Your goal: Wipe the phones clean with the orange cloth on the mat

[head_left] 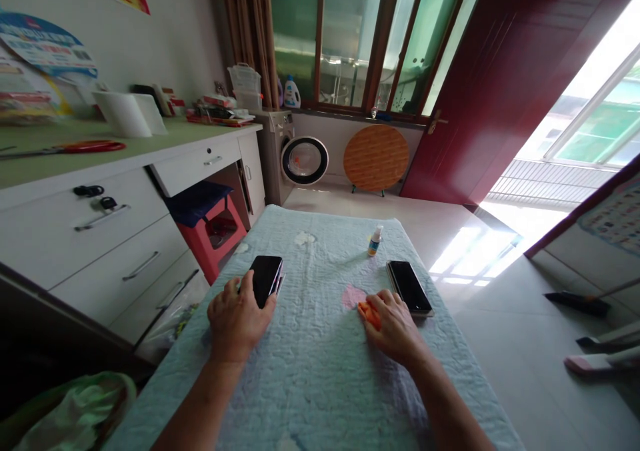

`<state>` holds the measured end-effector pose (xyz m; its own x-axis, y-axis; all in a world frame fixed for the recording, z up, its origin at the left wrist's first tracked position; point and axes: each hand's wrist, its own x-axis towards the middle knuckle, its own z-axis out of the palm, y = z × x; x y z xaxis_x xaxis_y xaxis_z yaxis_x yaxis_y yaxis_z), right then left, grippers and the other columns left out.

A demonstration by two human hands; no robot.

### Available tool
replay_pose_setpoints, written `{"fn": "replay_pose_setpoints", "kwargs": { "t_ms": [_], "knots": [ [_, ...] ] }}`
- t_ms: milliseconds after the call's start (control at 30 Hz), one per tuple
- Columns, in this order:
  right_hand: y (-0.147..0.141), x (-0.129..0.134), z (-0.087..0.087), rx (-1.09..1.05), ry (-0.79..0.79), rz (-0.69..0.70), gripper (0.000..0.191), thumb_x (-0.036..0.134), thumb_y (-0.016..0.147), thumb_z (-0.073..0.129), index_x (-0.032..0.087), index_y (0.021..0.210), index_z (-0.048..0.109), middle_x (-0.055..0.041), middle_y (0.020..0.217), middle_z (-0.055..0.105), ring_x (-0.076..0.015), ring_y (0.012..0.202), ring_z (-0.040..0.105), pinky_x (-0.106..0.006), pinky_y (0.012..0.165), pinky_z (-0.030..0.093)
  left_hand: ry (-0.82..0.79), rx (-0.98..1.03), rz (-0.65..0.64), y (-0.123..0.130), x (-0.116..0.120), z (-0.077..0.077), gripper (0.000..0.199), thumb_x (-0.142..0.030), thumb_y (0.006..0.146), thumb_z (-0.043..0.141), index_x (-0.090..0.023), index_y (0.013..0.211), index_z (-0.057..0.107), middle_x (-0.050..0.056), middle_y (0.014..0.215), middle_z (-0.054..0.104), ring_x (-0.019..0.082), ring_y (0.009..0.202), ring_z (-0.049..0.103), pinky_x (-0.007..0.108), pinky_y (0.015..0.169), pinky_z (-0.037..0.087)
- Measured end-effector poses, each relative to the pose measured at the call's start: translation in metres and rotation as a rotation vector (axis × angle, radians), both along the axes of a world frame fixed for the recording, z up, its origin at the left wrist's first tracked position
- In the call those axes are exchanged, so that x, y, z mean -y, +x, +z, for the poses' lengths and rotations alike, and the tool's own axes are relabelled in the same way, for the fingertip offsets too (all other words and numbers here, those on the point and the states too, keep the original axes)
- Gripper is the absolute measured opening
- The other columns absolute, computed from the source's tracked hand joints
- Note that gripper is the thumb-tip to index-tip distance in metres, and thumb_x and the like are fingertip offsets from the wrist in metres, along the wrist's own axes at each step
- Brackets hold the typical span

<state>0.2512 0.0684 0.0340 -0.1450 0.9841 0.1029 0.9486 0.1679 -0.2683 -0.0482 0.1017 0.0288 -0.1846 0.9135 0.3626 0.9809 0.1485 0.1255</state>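
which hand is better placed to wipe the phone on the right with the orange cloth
Right, probably. The right hand already rests on the orange cloth, right beside that phone. The left hand is busy on the other phone across the quilt.

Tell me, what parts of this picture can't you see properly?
All from the head view:
- The orange thing: mostly hidden under the right hand, so I cannot tell what it is.
- The left phone: its near end is covered by the left hand; something lies beneath it, barely showing.
- The small bottle: its label is too small to read.
- The right phone: its dark screen shows nothing.
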Motion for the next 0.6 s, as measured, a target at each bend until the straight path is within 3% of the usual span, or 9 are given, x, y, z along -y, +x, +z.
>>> {"fn": "replay_pose_setpoints", "kwargs": {
  "t_ms": [233, 600],
  "knots": [
    [-0.0027, -0.0006, -0.0005, 0.001, -0.045, 0.024, 0.02, 0.03, 0.08, 0.059, 0.023, 0.1, 0.062, -0.0054, 0.099, 0.054, -0.0213, 0.094, 0.048, -0.032, 0.084, 0.037, -0.078, 0.011, -0.03, 0.0006, -0.0006, 0.0005, 0.074, -0.054, 0.082, 0.056, -0.01, 0.138, 0.038, 0.018, 0.112, 0.059, 0.034, 0.102, 0.056, 0.041, 0.084, 0.043],
    [-0.0006, -0.0024, -0.0038, -0.02, -0.036, 0.031, 0.023, 0.031, 0.08, 0.06, 0.022, 0.101, 0.063, -0.0051, 0.098, 0.052, -0.0207, 0.094, 0.047, -0.031, 0.085, 0.037, -0.093, 0.018, -0.052, 0.0011, -0.0003, 0.0011, 0.061, -0.038, 0.084, 0.053, -0.008, 0.136, 0.04, 0.018, 0.112, 0.059, 0.033, 0.1, 0.059, 0.039, 0.085, 0.045]
  ]
}}
